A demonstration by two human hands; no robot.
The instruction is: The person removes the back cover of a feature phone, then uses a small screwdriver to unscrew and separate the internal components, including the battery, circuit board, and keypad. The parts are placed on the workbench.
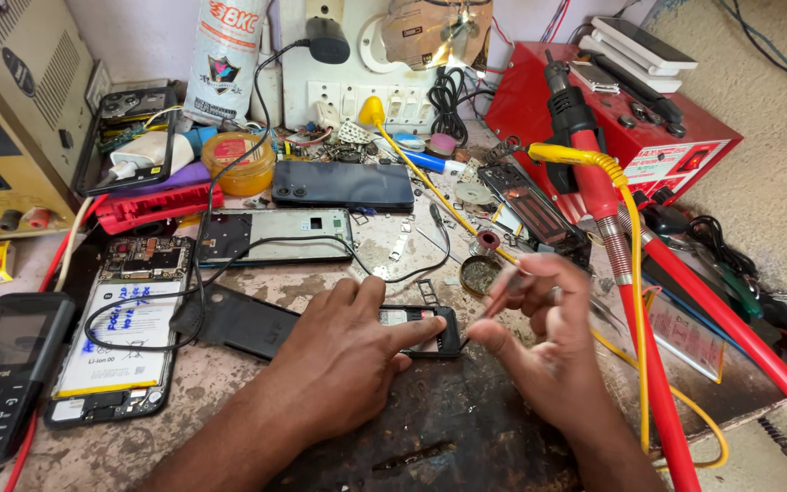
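small black phone frame (430, 330), bench centre: mostly hidden under left hand (343, 360), palm flat, forefinger pressing its edge. right hand (544, 342) just beside it, blurred, fingers pinched on a thin tool (495, 299); tip indistinct. opened phone (125, 342) at left, white battery label. white pouch (225, 55) at rear, top cut off. red box (612, 109) far right.

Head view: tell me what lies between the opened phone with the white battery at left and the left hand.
In the head view, a black phone back cover lies between the opened phone and the left hand, with a thin black cable looping over it.
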